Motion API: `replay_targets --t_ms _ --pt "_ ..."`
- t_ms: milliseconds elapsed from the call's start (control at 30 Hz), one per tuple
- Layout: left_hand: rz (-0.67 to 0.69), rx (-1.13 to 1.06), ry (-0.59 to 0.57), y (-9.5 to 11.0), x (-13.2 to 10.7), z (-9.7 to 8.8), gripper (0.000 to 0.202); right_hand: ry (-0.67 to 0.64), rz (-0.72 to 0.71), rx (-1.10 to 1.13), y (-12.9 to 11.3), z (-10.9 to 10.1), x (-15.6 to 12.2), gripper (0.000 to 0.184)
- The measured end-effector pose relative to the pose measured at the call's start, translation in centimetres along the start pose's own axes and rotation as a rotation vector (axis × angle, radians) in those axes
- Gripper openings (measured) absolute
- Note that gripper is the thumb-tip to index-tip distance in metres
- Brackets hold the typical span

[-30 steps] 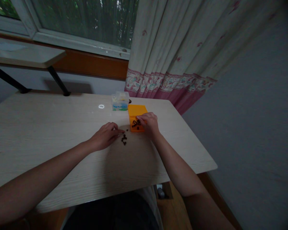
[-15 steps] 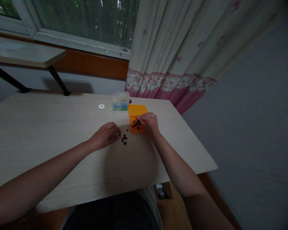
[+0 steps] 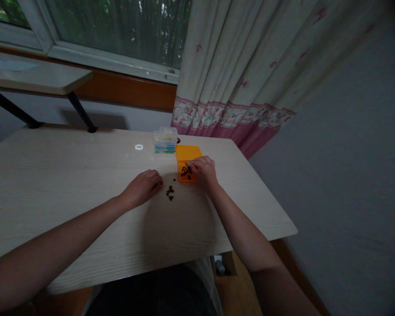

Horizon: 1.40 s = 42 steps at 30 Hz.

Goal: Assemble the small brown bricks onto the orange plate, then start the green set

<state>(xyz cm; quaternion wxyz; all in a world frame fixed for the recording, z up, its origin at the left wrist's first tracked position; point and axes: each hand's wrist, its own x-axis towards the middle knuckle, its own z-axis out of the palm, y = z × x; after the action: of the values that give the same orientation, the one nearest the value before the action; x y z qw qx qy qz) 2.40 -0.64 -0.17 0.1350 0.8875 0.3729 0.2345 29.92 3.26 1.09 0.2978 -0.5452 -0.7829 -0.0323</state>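
An open orange box point(image 3: 188, 152) stands on the table, with several small dark pieces point(image 3: 186, 171) in its near part. Over that part is my right hand point(image 3: 204, 172), thumb and fingers pinched together; whatever is between them is too small to make out. Several more dark pieces point(image 3: 170, 191) lie loose on the wood in front of the box. Just left of these, my left hand point(image 3: 145, 186) rests by the tabletop with curled fingers and closed fingertips. I cannot make out what those fingertips hold.
Behind the orange box's left side stands a clear plastic case point(image 3: 165, 141) with blue and green contents. A raised shelf point(image 3: 66, 83) on black legs is at the back left. The curtain point(image 3: 230, 109) hangs behind the table point(image 3: 95, 237), whose right edge faces a wall.
The fingers of my left hand have drawn closer together, and their tips sit slightly farther left of the loose pieces. My right hand stays over the box almost unchanged.
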Motion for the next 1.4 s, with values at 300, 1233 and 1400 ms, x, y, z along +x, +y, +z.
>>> replay_targets --t_ms 300,1233,1400 --pt "-0.075 -0.136 0.090 -0.2 0.1 -0.2 0.024 0.021 -0.089 0.059 -1.4 -0.4 -0.3 0.024" --pt "-0.116 -0.278 0.183 -0.5 0.1 -0.1 0.029 -0.042 -0.330 0.131 -8.5 1.6 -2.3 0.018" --pt "-0.093 -0.266 0.172 -0.3 0.0 -0.4 0.029 -0.039 -0.346 0.156 -8.4 1.6 -2.3 0.019"
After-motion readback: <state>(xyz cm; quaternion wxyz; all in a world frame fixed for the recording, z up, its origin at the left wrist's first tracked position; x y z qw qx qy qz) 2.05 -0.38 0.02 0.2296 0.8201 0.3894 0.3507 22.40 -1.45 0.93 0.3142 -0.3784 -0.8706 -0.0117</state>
